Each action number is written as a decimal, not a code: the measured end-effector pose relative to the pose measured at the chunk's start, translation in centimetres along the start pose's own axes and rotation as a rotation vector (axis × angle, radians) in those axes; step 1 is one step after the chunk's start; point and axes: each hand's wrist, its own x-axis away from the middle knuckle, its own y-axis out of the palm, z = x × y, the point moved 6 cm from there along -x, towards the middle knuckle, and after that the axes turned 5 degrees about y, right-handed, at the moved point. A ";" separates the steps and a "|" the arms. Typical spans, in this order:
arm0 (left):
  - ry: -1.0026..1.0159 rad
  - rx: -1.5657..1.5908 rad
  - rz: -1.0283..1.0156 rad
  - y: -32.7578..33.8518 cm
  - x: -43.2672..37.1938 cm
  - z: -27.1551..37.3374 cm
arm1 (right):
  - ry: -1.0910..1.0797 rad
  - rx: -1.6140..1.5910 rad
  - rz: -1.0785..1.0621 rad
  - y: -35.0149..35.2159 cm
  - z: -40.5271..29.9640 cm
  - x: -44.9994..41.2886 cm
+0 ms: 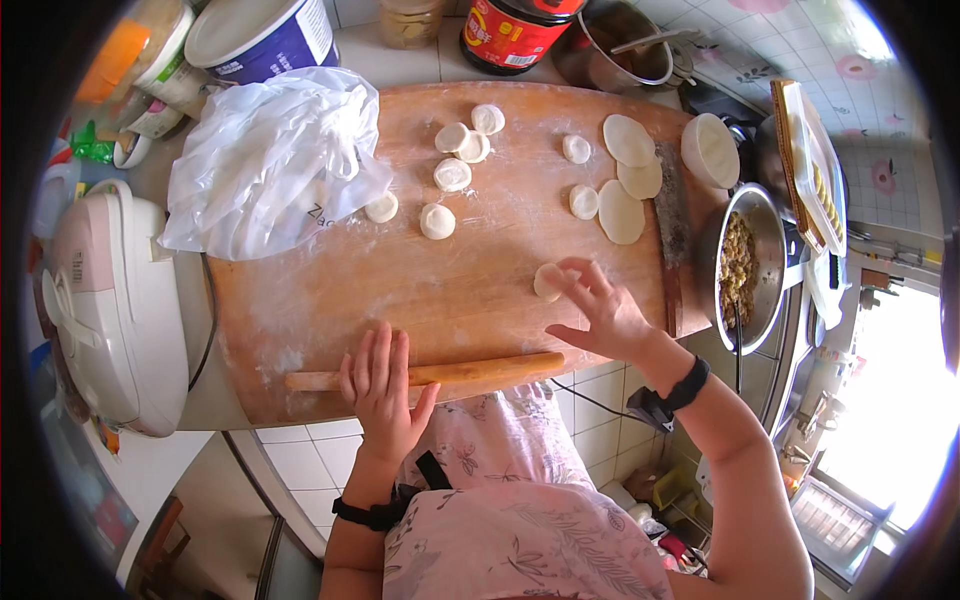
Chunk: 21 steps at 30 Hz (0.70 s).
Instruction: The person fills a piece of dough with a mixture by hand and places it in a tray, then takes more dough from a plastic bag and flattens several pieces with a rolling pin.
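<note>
My left hand (382, 397) lies palm down across a wooden rolling pin (487, 369) near the board's front edge, its fingers extended and not wrapped around the pin. My right hand (604, 307) is over the right part of the floured wooden board (337, 300), thumb spread from the fingers. Its fingertips partly cover a small dough disc (546, 285); whether they touch it I cannot tell. Farther back are two small dough discs (583, 202) beside several flat rolled wrappers (621, 213). Several more dough pieces (452, 175) sit at the back middle.
A plastic bag (277, 165) covers the board's back left corner. Left of the board stands a rice cooker (112, 300). On the right are a white bowl (711, 150) and a metal bowl of filling (739, 262) with a utensil. A red-labelled container (510, 34) and a pot (622, 52) stand behind.
</note>
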 end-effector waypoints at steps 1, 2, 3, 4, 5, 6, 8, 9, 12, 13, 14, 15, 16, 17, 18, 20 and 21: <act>-0.004 0.000 0.005 0.0 0.0 0.0 | 0.032 0.010 -0.143 1.2 0.5 0.2; -0.001 0.000 0.010 0.0 0.0 0.1 | -0.070 0.029 -0.077 1.3 0.2 0.0; 0.004 -0.003 0.014 0.0 0.0 0.2 | -0.076 0.030 -0.077 1.7 0.8 -0.8; 0.002 -0.007 0.013 0.1 0.0 0.2 | -0.106 0.092 -0.011 1.8 1.5 -2.0; 0.002 0.002 0.010 0.3 -0.1 0.2 | -0.135 0.154 0.056 1.7 2.1 -3.3; -0.003 0.007 0.003 0.4 0.0 0.1 | -0.044 0.207 0.185 0.8 2.4 -5.5; -0.007 0.013 -0.002 0.3 0.1 0.1 | 0.041 0.183 0.335 -1.9 1.7 -9.6; -0.012 0.020 -0.005 0.3 0.1 0.0 | 0.027 0.099 0.353 -3.0 1.2 -11.4; -0.008 0.022 -0.002 0.5 0.1 0.1 | -0.117 0.152 0.406 -3.6 0.5 -16.0; -0.008 0.022 -0.006 0.6 0.0 0.1 | -0.145 0.229 0.440 -3.4 0.6 -17.4; -0.006 0.014 -0.005 0.7 0.0 0.2 | -0.172 0.306 0.473 -3.3 0.6 -18.0; -0.011 0.003 -0.002 0.6 0.1 0.1 | -0.175 0.302 0.470 -3.6 0.3 -18.2; -0.016 0.002 -0.004 0.7 0.1 0.0 | -0.078 0.350 0.220 -2.8 0.7 -19.0; -0.014 0.000 -0.001 0.6 0.1 0.0 | 0.019 0.396 -0.030 -1.8 1.3 -19.3; -0.016 0.000 0.002 0.7 0.1 0.0 | -0.071 0.385 0.101 -2.2 0.6 -18.8; -0.022 0.005 0.003 0.7 0.2 0.0 | 0.011 0.392 0.078 -2.0 1.2 -17.3; -0.021 0.009 0.010 0.7 0.2 0.0 | 0.094 0.403 0.063 -2.2 1.1 -16.2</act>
